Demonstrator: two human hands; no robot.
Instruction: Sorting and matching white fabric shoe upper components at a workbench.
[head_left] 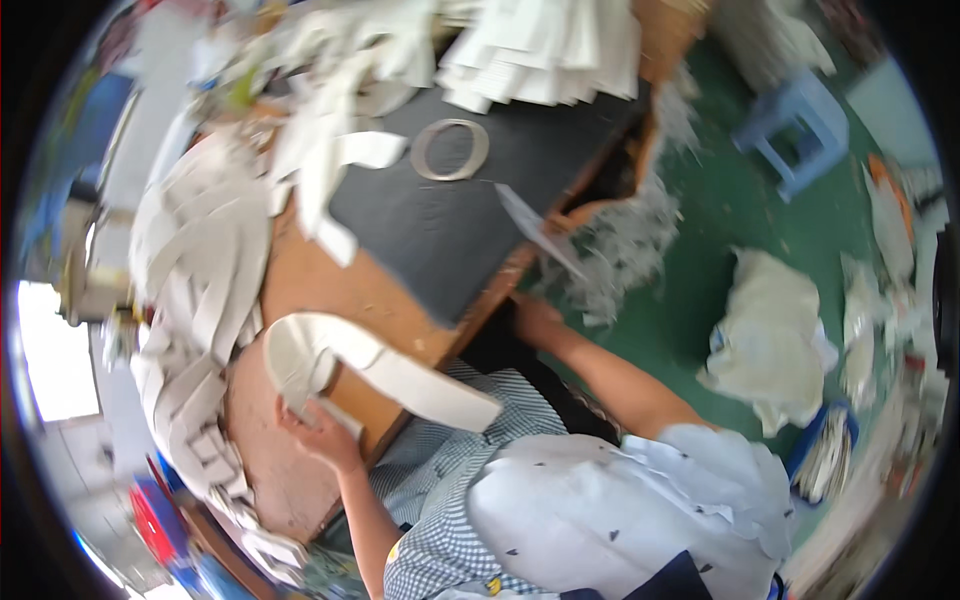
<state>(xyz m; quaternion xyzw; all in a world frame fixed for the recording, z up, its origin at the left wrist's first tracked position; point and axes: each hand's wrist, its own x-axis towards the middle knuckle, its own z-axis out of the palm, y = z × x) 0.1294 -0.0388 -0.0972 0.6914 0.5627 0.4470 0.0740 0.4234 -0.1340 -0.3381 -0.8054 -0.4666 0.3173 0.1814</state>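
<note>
My left hand (322,435) is at the near left of the wooden table (385,300), its fingers closed at the curled end of a white fabric strip (410,380). The strip loops over the tabletop, and its other end hangs past the near edge over my lap. My right hand (537,322) is low beside the table's right edge, against a dark area. Its fingers are blurred and partly hidden, so I cannot see whether it holds anything. A dark grey mat (430,240) lies farther in, with a flat beige ring (450,150) on it.
White strips (210,230) are heaped along the left, and stacked white pieces (550,45) lie at the back. A thin pale sheet (535,230) juts over the right edge near wispy scraps (640,240). A blue stool (795,130) and white sack (770,335) stand on the green floor.
</note>
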